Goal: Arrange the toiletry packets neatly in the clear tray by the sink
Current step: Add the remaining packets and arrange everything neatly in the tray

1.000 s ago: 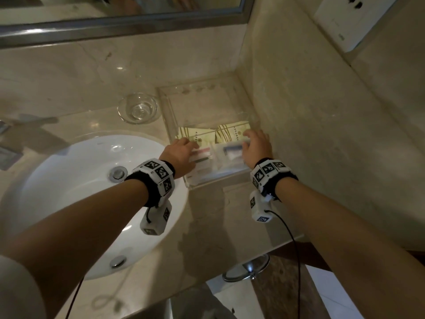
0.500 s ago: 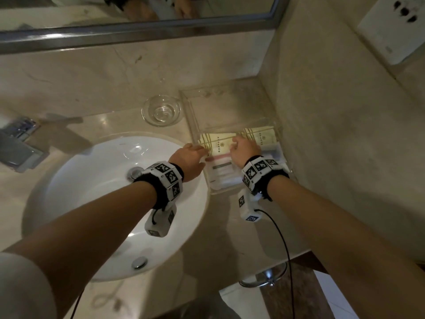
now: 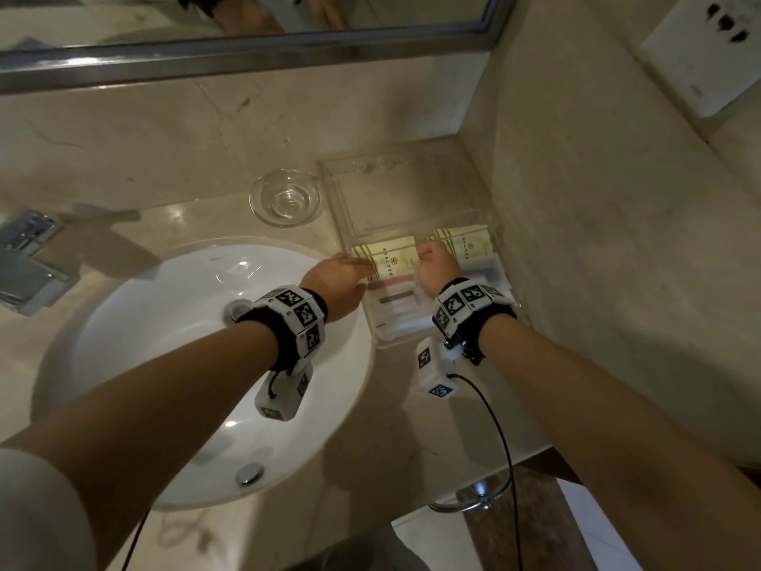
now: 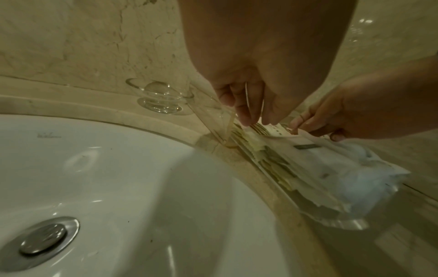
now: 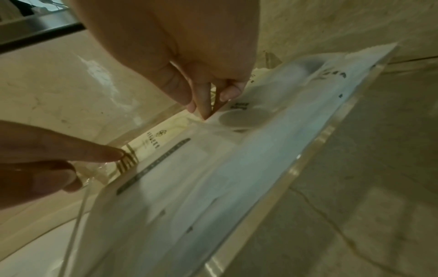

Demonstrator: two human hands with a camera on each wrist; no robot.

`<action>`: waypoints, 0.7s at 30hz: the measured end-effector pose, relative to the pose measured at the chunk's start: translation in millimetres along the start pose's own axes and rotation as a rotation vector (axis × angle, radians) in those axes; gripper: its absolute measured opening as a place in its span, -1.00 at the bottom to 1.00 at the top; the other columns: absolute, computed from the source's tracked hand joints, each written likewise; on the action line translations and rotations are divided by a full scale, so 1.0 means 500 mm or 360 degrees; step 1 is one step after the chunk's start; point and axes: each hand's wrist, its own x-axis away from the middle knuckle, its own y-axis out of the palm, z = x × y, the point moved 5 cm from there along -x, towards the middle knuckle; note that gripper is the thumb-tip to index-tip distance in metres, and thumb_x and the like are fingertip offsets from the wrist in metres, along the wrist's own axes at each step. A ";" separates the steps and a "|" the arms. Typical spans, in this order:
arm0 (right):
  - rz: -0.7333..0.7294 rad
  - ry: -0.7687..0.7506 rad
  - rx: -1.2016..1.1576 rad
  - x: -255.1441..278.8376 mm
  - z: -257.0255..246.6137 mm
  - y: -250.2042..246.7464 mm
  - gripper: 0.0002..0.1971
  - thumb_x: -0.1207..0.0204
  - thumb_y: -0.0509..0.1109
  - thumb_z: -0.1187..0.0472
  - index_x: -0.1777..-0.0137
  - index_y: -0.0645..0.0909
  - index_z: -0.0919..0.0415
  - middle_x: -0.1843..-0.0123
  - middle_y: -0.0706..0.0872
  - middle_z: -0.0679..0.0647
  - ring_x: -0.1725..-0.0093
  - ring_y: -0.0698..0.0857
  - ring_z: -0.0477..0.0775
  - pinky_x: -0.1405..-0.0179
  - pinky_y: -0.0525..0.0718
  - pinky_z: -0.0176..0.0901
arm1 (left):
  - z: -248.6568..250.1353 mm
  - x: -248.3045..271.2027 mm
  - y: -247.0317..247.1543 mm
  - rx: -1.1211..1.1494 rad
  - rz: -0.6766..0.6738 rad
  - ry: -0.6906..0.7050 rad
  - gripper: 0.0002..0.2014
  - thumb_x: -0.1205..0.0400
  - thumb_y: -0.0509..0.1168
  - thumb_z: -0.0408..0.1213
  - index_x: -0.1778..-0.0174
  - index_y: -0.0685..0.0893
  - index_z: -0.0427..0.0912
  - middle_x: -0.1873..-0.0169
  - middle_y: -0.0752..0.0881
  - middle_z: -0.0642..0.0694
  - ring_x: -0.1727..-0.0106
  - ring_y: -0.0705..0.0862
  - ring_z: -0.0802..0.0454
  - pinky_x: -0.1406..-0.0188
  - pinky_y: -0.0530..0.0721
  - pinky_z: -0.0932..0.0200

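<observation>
The clear tray point(image 3: 412, 179) sits in the counter corner, right of the sink. Two cream packets with gold stripes point(image 3: 391, 257) point(image 3: 469, 245) lie side by side in its middle. White and clear packets point(image 3: 395, 307) overlap them at the near end. My left hand point(image 3: 362, 263) reaches over the tray's left wall, its straight fingertips point(image 5: 113, 155) touching the left cream packet point(image 5: 154, 138). My right hand point(image 3: 428, 253) is between the two cream packets. Its thumb and fingers point(image 5: 208, 110) pinch a packet's edge where the white packet point(image 5: 213, 178) begins.
A small glass bowl point(image 3: 284, 197) stands just left of the tray's far end. The white sink basin point(image 3: 206, 364) lies under my left forearm, the tap point(image 3: 24, 257) at far left. A marble side wall point(image 3: 617, 282) runs close along the tray's right.
My right hand has moved left off the clear packet to the near edge of the cream packets. My left hand has slid forward onto the left cream packet.
</observation>
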 end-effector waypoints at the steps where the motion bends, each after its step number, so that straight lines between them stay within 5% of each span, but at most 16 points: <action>1: -0.0004 0.0010 0.0025 -0.001 -0.001 0.002 -0.58 -0.56 0.07 0.51 -0.42 0.41 0.33 -0.44 0.50 0.27 -0.42 0.50 0.28 -0.39 0.46 -0.02 | 0.000 0.001 0.000 -0.0001 0.0000 -0.0004 -0.61 -0.67 0.11 -0.30 -0.43 0.51 -0.11 -0.49 0.49 -0.04 -0.50 0.39 -0.10 -0.51 0.37 0.07; 9: 0.0050 0.0023 -0.0025 0.003 0.000 0.005 -0.61 -0.57 0.04 0.50 -0.37 0.43 0.32 -0.37 0.53 0.29 -0.29 0.56 0.29 -0.13 0.51 -0.08 | 0.002 0.003 -0.002 0.0009 -0.0009 -0.0024 -0.62 -0.68 0.11 -0.29 -0.42 0.52 -0.11 -0.48 0.50 -0.05 -0.50 0.39 -0.10 -0.51 0.34 0.08; 12: 0.0087 -0.0002 -0.0036 0.012 -0.004 -0.010 -0.60 -0.57 0.04 0.51 -0.38 0.42 0.34 -0.38 0.55 0.28 -0.33 0.55 0.28 -0.20 0.52 -0.08 | 0.012 0.000 -0.009 0.0054 0.0000 -0.0031 -0.64 -0.69 0.10 -0.27 -0.40 0.54 -0.15 -0.44 0.54 -0.13 -0.47 0.42 -0.13 -0.47 0.35 0.08; 17: 0.0322 -0.0008 -0.0081 0.021 0.016 -0.084 -0.63 -0.56 0.02 0.49 -0.28 0.50 0.30 -0.25 0.64 0.28 -0.04 0.61 0.24 0.10 0.51 -0.12 | 0.060 -0.028 -0.025 0.0079 -0.0013 -0.0046 -0.63 -0.69 0.09 -0.25 -0.42 0.50 -0.13 -0.43 0.53 -0.16 -0.45 0.46 -0.13 -0.40 0.42 0.07; 21: 0.0317 0.0068 0.0021 -0.005 0.053 -0.140 -0.61 -0.59 0.06 0.43 -0.37 0.48 0.26 -0.34 0.60 0.25 -0.18 0.61 0.27 0.00 0.51 -0.11 | 0.109 -0.071 -0.022 0.0253 -0.0059 -0.0133 -0.65 -0.67 0.11 -0.28 -0.38 0.55 -0.08 -0.32 0.62 -0.23 -0.29 0.60 -0.19 -0.26 0.55 0.06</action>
